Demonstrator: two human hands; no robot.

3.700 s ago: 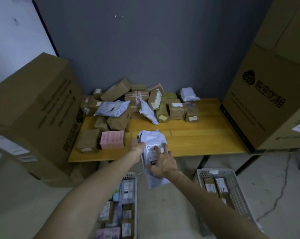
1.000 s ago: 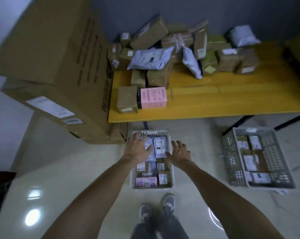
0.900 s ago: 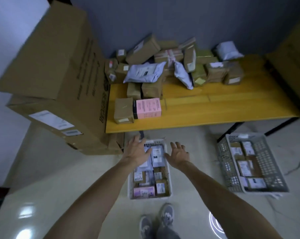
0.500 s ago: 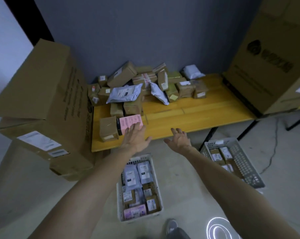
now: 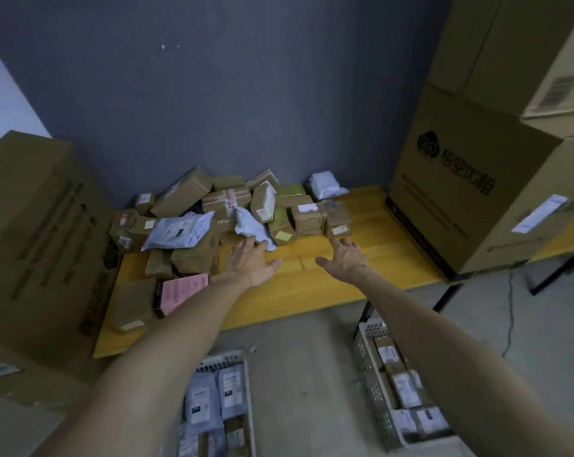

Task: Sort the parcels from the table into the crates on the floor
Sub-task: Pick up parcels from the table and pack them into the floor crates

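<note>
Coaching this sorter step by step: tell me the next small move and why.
Probably close the left hand on the crumpled white plastic mailer: it and the right hand hover open and empty over the yellow wooden table, and its fingers are at that mailer's lower edge.

Tabletop: the yellow wooden tabletop (image 5: 312, 285) spans the middle, backed by the grey wall (image 5: 246, 94) at 12 o'clock.
Heap: brown cardboard parcels (image 5: 186, 192) and grey plastic mailer bags (image 5: 180, 229) are piled on the tabletop's far left half, 10 to 12 o'clock.
Near left corner: the pink flat carton (image 5: 183, 291) lies just right of the brown flat parcel (image 5: 132, 305), at 9 o'clock.
Left crate: the white slotted plastic crate (image 5: 226, 361) is on the floor (image 5: 312, 374) at 6 o'clock, before the tabletop.
Right crate: the second white slotted crate (image 5: 371, 364) is at 4 o'clock, its far end under the tabletop's edge.
Large cartons: the big brown cardboard carton (image 5: 41, 225) stands at 9 o'clock, and the stacked brown cartons (image 5: 460, 192) at 2 o'clock.
Hands: the left hand (image 5: 251, 262) is just before the heap, with the right hand (image 5: 346, 258) to its right.
</note>
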